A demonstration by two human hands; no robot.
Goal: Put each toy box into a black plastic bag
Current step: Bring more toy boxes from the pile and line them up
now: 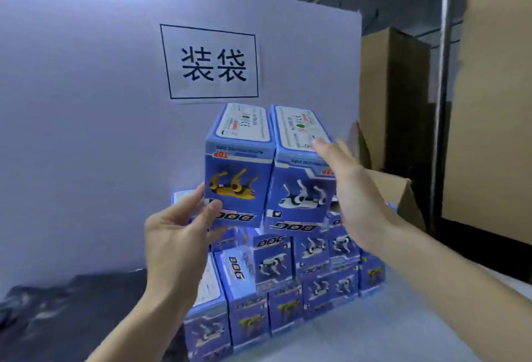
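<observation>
- Left box: blue, printed with a yellow dog.
- Right box: blue, printed with a white dog.
- Sign: white, black-framed, black characters.
- Bags: black.
- Cartons: brown.

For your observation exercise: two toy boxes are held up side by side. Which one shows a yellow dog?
The box on the left, pinched by the left hand, shows a yellow dog; the right box, steadied by the right hand, shows a white one.
</observation>
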